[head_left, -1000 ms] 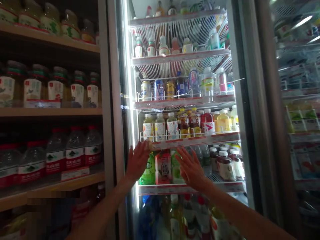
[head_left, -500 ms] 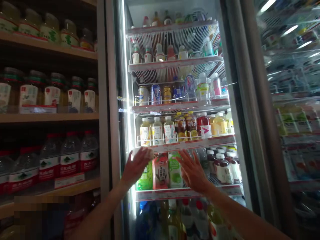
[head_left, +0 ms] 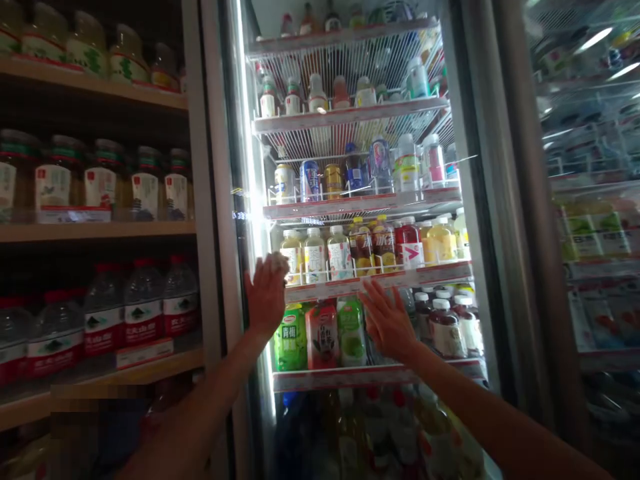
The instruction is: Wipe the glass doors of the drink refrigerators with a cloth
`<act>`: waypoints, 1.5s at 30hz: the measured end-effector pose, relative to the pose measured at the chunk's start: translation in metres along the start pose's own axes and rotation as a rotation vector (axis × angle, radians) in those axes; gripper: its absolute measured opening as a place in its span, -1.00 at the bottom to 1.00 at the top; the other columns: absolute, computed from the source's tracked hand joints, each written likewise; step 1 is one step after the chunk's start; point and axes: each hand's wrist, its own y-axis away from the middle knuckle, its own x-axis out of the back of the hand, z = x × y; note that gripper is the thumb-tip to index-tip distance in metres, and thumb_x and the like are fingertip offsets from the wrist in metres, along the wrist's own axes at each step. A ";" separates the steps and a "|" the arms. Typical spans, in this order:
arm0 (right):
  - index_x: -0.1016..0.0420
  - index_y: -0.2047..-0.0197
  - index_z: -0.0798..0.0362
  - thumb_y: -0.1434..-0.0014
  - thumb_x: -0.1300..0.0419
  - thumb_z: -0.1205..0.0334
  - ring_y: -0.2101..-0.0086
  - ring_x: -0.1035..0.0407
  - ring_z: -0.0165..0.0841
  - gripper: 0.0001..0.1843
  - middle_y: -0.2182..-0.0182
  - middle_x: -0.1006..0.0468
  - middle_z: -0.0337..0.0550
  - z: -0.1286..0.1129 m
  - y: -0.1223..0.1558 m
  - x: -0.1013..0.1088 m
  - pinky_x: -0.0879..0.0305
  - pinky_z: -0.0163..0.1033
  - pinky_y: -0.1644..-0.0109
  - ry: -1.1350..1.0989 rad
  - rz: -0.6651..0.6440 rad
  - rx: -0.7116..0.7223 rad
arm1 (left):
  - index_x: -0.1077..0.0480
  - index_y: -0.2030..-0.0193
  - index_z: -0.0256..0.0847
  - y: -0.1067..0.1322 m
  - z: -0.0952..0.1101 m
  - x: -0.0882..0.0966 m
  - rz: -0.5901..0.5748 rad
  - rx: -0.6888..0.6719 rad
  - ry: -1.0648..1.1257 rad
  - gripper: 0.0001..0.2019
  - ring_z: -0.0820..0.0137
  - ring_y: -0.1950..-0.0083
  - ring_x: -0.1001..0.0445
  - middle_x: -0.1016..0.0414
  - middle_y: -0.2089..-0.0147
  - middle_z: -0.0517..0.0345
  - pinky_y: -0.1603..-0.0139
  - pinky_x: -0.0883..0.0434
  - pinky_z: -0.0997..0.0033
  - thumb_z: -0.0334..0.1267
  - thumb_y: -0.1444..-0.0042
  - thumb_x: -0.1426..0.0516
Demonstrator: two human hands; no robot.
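My left hand is raised with its fingers stretched out, in front of the left edge of the lit drinks fridge. A blurred pale patch lies by its fingertips; I cannot tell what it is. Nearest to this hand are a white-capped tea bottle and a green drink carton. My right hand is open, fingers spread, just below a shelf edge. Beside it stand a green pack with a round fruit picture and a red one. Whether either hand touches anything is unclear.
Faint reflections over the fridge suggest glass. Its metal frame runs along the right, with another drinks fridge beyond. On the left, wooden shelves carry jars and red-labelled water bottles. Dark bottles fill the fridge bottom.
My left hand has moved up and slightly left, from the green carton toward the tea bottles' shelf. My right hand has shifted up a little. The view has moved slightly.
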 end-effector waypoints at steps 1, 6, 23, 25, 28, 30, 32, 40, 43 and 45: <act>-0.19 -0.20 0.13 -0.17 0.06 0.37 -0.28 0.16 -0.26 -0.49 -0.22 -0.16 0.04 0.000 0.002 0.000 0.30 0.08 -0.32 -0.005 -0.003 0.015 | -0.29 -0.10 -0.16 0.003 0.006 0.001 -0.041 -0.199 0.060 -0.64 0.29 -0.39 0.15 -0.11 -0.32 -0.03 -0.35 0.15 0.03 -0.42 -0.17 0.06; -0.20 -0.19 0.14 -0.15 0.06 0.40 -0.28 0.16 -0.24 -0.49 -0.22 -0.18 0.04 0.006 0.008 0.001 0.29 0.08 -0.32 0.007 -0.006 0.031 | -0.32 -0.05 -0.02 -0.006 0.029 -0.002 -0.196 -0.602 0.205 -0.67 0.37 -0.37 0.07 -0.20 -0.28 0.18 -0.37 0.20 0.09 -0.37 -0.16 0.02; 0.05 -0.32 0.08 -0.23 0.17 0.35 -0.24 0.02 -0.36 -0.42 -0.20 -0.22 -0.06 -0.005 -0.034 -0.002 -0.02 -0.09 -0.27 -0.171 0.107 -0.058 | -0.31 0.01 -0.17 -0.014 0.093 -0.017 -0.138 -0.308 0.297 -0.75 0.29 -0.34 -0.06 -0.24 -0.24 -0.05 -0.32 0.00 0.04 -0.32 -0.16 -0.03; -0.05 -0.29 -0.02 -0.23 0.10 0.30 -0.27 0.11 -0.30 -0.46 -0.21 -0.21 -0.15 -0.020 -0.033 -0.016 0.11 -0.01 -0.30 -0.085 0.040 -0.013 | -0.29 0.03 -0.19 0.000 0.076 -0.011 -0.101 -0.114 0.294 -0.76 0.25 -0.33 -0.07 -0.22 -0.24 -0.12 -0.29 -0.04 -0.02 -0.23 -0.16 -0.05; -0.15 -0.23 -0.18 -0.22 -0.01 0.21 -0.29 0.19 -0.27 -0.50 -0.26 -0.12 -0.30 -0.034 -0.030 -0.027 0.32 0.05 -0.33 0.049 0.011 0.074 | -0.21 -0.08 -0.24 0.019 0.055 -0.005 -0.136 0.064 0.226 -0.62 0.16 -0.36 0.03 -0.11 -0.29 -0.23 -0.28 -0.01 -0.12 -0.13 -0.16 -0.04; -0.20 -0.19 -0.23 -0.23 -0.01 0.22 -0.28 0.16 -0.30 -0.54 -0.24 -0.14 -0.37 -0.023 -0.025 -0.023 0.38 0.05 -0.34 0.111 0.033 0.126 | -0.12 -0.19 -0.26 0.029 0.050 -0.003 -0.186 0.081 0.157 -0.53 0.14 -0.39 0.13 -0.01 -0.33 -0.25 -0.29 0.05 -0.14 -0.11 -0.18 0.00; -0.21 -0.19 -0.20 -0.24 0.02 0.27 -0.26 0.10 -0.29 -0.55 -0.22 -0.20 -0.33 0.009 -0.012 -0.007 0.32 0.06 -0.32 0.174 0.050 0.081 | -0.01 -0.28 -0.26 0.040 0.052 -0.003 -0.210 0.051 0.111 -0.44 0.15 -0.40 0.21 0.05 -0.36 -0.23 -0.31 0.10 -0.11 -0.08 -0.19 0.01; 0.09 -0.34 -0.05 -0.21 0.04 0.34 -0.25 0.07 -0.09 -0.36 -0.26 -0.07 0.00 0.039 0.023 0.011 -0.01 0.13 -0.18 0.251 0.255 -0.420 | 0.28 -0.36 -0.22 0.066 0.064 -0.003 -0.264 0.056 0.064 -0.31 0.13 -0.41 0.34 0.20 -0.39 -0.19 -0.30 0.15 -0.15 -0.01 -0.20 0.07; -0.03 -0.27 -0.29 -0.18 -0.03 0.32 -0.26 0.10 -0.16 -0.37 -0.25 -0.13 -0.26 -0.028 0.019 -0.015 0.15 0.11 -0.26 0.115 0.065 -0.168 | 0.27 -0.36 -0.20 0.067 0.061 0.001 -0.271 0.047 0.068 -0.30 0.12 -0.41 0.29 0.17 -0.39 -0.16 -0.30 0.10 -0.15 0.00 -0.19 0.05; -0.06 -0.25 -0.35 -0.18 -0.03 0.30 -0.25 0.05 -0.22 -0.39 -0.23 -0.17 -0.35 -0.041 0.028 -0.018 0.23 0.08 -0.30 0.098 0.014 -0.105 | 0.25 -0.36 -0.19 0.071 0.060 0.006 -0.275 0.017 0.074 -0.29 0.13 -0.40 0.26 0.15 -0.38 -0.15 -0.30 0.08 -0.13 0.02 -0.18 0.05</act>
